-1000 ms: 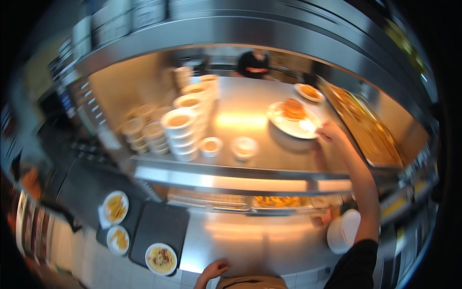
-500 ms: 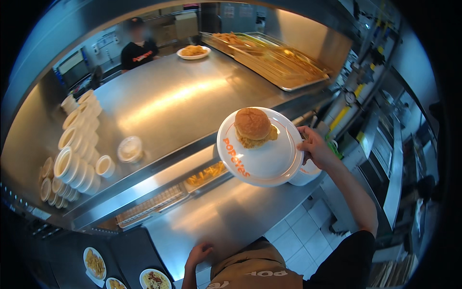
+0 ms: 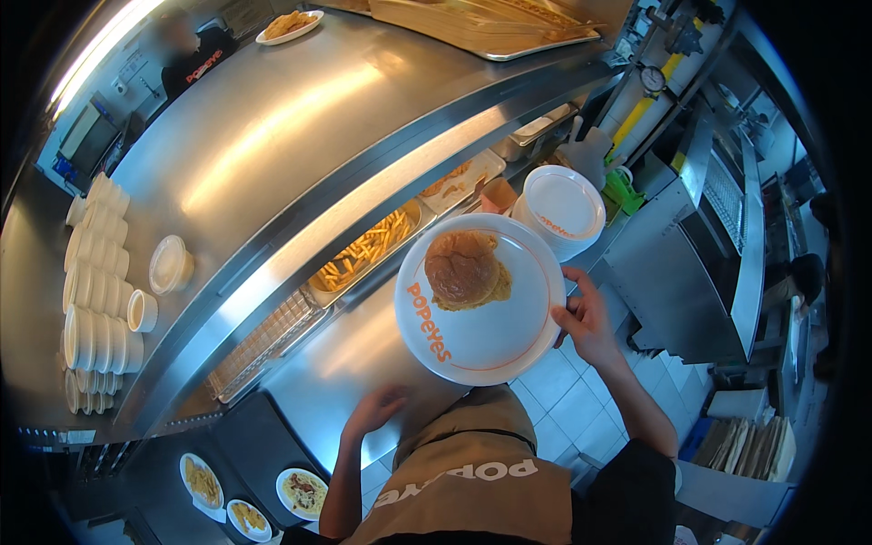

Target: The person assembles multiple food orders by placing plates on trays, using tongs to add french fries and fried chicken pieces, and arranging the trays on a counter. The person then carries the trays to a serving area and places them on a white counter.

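My right hand (image 3: pixel 589 325) grips the right rim of a round white plate (image 3: pixel 509 341) with orange lettering, thumb on top. On the plate, toward its far side, sits a chicken sandwich (image 3: pixel 461 269) in a shiny brown bun, with breaded chicken sticking out at the right. The plate is held up over the lower steel counter's edge. My left hand (image 3: pixel 374 413) is low over that counter (image 3: pixel 318 400), close to my brown apron. Its fingers are loosely stretched out, holding nothing. A stack of white plates (image 3: pixel 565 204) stands just beyond the held plate.
A pan of fries (image 3: pixel 372 247) lies beneath the steel shelf (image 3: pixel 300 136). Stacked paper cups (image 3: pixel 95 272) and a lidded tub (image 3: pixel 171 265) stand at left. Dark trays (image 3: pixel 259 454) with plates of food lie lower left. Across the shelf is a person (image 3: pixel 195 59) beside a food plate (image 3: pixel 290 27).
The view has tipped downward. The plate with the sandwich has come lower and nearer to my body in my right hand. My left hand has moved slightly up from the lower edge.
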Motion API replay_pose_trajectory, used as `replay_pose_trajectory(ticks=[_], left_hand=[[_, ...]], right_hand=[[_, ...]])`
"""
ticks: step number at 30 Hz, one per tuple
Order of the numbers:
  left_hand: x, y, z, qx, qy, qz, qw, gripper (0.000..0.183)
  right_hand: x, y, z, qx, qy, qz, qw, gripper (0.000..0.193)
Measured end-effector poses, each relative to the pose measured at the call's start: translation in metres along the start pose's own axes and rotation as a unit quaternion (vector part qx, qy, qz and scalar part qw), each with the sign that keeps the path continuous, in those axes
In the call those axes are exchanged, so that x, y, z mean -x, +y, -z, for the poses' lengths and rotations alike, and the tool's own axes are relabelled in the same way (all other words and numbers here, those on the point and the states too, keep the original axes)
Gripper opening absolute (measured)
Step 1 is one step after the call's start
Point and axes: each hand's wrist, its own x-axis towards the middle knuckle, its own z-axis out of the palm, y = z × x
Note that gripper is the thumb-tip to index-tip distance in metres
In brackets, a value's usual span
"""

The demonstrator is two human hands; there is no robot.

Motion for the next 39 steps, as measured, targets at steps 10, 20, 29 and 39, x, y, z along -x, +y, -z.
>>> replay_pose_trajectory(ticks=[10, 20, 29, 39], left_hand=[[-0.037, -0.003, -0.052, 0.505, 0.030, -0.028, 0.862, 0.065], [-0.098, -0.091, -0.091, 0.356, 0.225, 0.050, 0.906, 0.041], [-0.093, -0.076, -0.091, 0.274, 0.397, 0.094, 0.871, 0.032], [-0.130, 0.082, -0.268, 0.017, 0.489, 0.077, 0.869, 0.023]], right_hand=[[-0.006, 0.196, -0.064, -0.076, -0.013, -0.044, 0.996, 0.052], [-0.031, 0.310, -0.057, -0.035, -0.084, -0.014, 0.996, 0.052], [-0.180, 0.269, 0.321, 0.316, 0.399, 0.247, 0.825, 0.020], [-0.324, 0.321, 0.364, 0.508, 0.066, 0.041, 0.858, 0.031]])
